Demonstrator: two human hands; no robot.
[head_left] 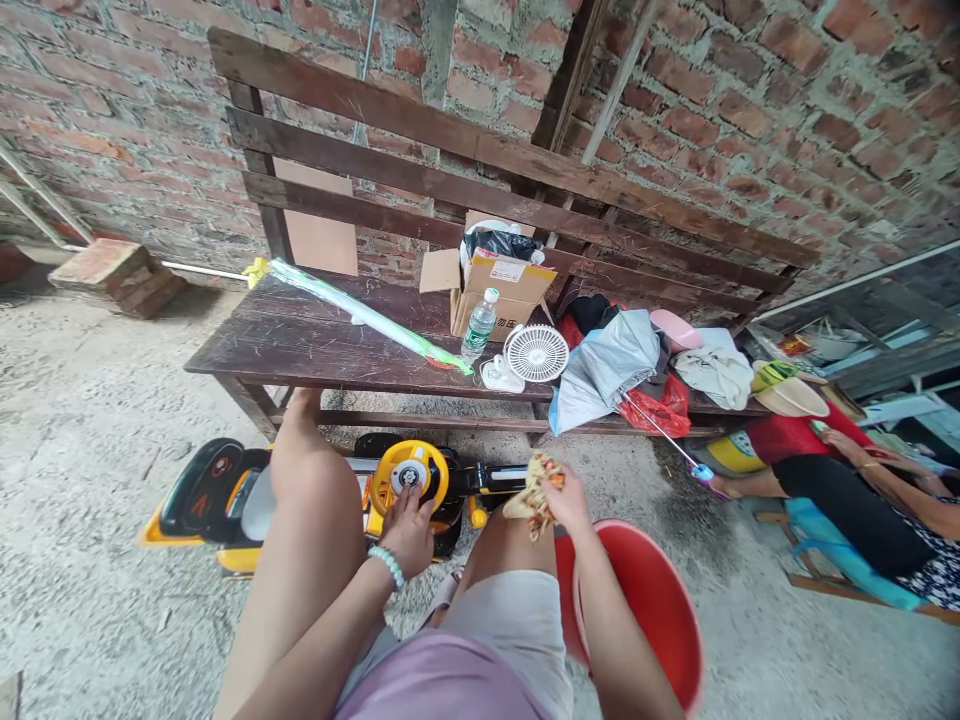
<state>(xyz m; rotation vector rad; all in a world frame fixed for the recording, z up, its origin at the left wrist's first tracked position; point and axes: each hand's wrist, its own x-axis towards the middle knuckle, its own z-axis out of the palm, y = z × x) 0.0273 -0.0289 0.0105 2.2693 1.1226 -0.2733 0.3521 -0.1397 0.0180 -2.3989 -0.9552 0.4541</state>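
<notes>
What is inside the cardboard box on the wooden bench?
The cardboard box stands open on the wooden bench. A black plastic bag fills its top, with something white at the rim. Whatever lies under the bag is covered.

The left hand (pixel 409 525) lies flat at lower centre, fingers spread forward; the right hand (pixel 564 498), just right of it, is closed, wrist raised.

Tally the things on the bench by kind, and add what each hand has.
Cardboard box: 1
Water bottle: 1
Fan: 1
Wrapped long tube: 1
Umbrella: 1
Red bag: 1
Total on the bench: 6
Left hand touches the yellow toy wheel; right hand holds a food wrap.
</notes>
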